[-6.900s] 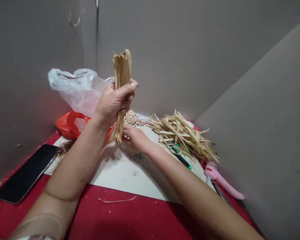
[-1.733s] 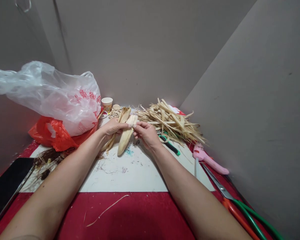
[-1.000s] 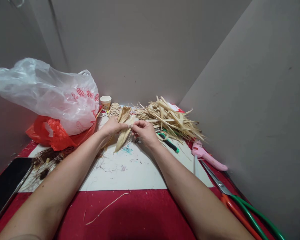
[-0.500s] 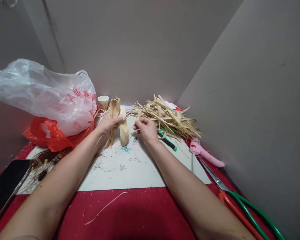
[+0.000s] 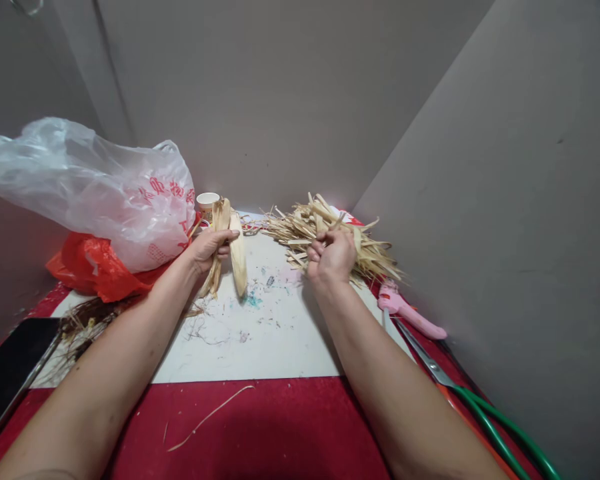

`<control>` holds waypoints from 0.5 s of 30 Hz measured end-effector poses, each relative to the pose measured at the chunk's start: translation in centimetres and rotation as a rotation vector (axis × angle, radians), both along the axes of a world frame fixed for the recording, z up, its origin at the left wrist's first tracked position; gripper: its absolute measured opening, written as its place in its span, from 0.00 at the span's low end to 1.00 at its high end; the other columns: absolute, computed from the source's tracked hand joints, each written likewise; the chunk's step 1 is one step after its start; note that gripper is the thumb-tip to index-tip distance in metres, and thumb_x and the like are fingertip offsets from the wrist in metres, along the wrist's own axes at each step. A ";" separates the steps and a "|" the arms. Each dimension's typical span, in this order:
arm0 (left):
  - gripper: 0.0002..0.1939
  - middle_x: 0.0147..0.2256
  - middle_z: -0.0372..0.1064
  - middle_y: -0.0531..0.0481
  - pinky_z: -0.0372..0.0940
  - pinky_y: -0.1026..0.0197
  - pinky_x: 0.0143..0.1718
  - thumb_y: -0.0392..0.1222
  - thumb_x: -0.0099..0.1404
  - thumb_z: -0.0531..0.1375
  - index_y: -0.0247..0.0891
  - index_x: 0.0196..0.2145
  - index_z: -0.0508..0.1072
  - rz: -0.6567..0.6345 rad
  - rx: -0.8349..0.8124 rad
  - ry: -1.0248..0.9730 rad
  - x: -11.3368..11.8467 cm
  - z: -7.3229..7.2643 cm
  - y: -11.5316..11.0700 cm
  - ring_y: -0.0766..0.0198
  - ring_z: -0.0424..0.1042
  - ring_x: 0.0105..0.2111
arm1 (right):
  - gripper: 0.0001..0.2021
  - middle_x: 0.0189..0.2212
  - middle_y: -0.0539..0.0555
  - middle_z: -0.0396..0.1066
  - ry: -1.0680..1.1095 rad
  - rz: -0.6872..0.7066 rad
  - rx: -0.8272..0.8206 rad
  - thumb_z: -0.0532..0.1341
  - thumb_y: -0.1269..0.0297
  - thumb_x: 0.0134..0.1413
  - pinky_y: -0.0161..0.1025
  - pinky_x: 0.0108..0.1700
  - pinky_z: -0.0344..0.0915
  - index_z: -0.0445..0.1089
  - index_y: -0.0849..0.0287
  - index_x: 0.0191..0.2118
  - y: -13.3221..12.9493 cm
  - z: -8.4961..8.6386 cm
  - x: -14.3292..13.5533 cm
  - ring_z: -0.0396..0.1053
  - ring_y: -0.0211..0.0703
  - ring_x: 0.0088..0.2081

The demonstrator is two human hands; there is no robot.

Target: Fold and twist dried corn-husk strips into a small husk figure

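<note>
My left hand (image 5: 211,250) is closed around dried corn husks (image 5: 221,217) at the left middle of the white sheet. One wide pale husk (image 5: 238,257) hangs from its thumb side, over the sheet and beside a blue stain. At the front of a pile of husk strips (image 5: 300,230) is my right hand (image 5: 334,255), its fingers curled. A thin strip seems to come out near its fingertips, though it blends with the pile behind. Part of the pile is hidden by this hand.
A clear plastic bag (image 5: 130,193) and a red bag (image 5: 87,267) bulge at the left by a paper cup (image 5: 208,199). A pink glue gun (image 5: 413,319) and green-handled scissors (image 5: 487,407) lie right. A black phone-like slab (image 5: 15,367) lies left; the sheet (image 5: 280,347) covers red cloth.
My right hand has moved right, away from the left hand, to the husk pile, hiding the green-and-black tool. My left hand has shifted slightly left, and its pale husk now hangs straighter.
</note>
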State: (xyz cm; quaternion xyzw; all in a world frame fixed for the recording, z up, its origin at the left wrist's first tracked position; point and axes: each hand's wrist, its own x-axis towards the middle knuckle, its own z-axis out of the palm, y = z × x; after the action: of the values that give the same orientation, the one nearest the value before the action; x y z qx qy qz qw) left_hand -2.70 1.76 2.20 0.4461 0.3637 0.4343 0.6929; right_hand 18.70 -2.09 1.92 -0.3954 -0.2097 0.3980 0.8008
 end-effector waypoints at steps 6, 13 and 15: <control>0.21 0.16 0.52 0.62 0.42 0.72 0.15 0.37 0.45 0.70 0.38 0.26 0.59 -0.096 0.068 0.087 0.6 0.1 -0.8 0.78 0.49 0.14 | 0.14 0.13 0.39 0.47 -0.259 0.531 -0.197 0.68 0.63 0.35 0.30 0.15 0.35 0.60 0.56 0.25 -1.6 0.0 -3.8 0.40 0.27 0.15; 0.24 0.16 0.49 0.62 0.42 0.70 0.16 0.38 0.44 0.71 0.39 0.23 0.55 -0.158 0.110 0.165 0.9 0.3 -1.3 0.78 0.48 0.14 | 0.12 0.12 0.40 0.50 -0.470 0.660 -0.200 0.68 0.61 0.35 0.31 0.17 0.36 0.64 0.58 0.23 -2.0 -0.6 -4.2 0.41 0.28 0.15; 0.23 0.15 0.48 0.62 0.41 0.70 0.16 0.37 0.44 0.70 0.39 0.22 0.55 -0.152 0.120 0.185 0.9 0.4 -1.3 0.78 0.48 0.14 | 0.12 0.12 0.41 0.50 -0.488 0.649 -0.200 0.68 0.61 0.35 0.31 0.17 0.36 0.64 0.58 0.22 -2.0 -0.7 -4.1 0.41 0.28 0.15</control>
State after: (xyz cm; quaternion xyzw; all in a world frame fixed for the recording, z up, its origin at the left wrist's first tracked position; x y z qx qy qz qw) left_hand -1.81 0.41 2.56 0.5511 0.3649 0.3584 0.6594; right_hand 14.62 -4.04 1.17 -0.4676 -0.4673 0.5427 0.5182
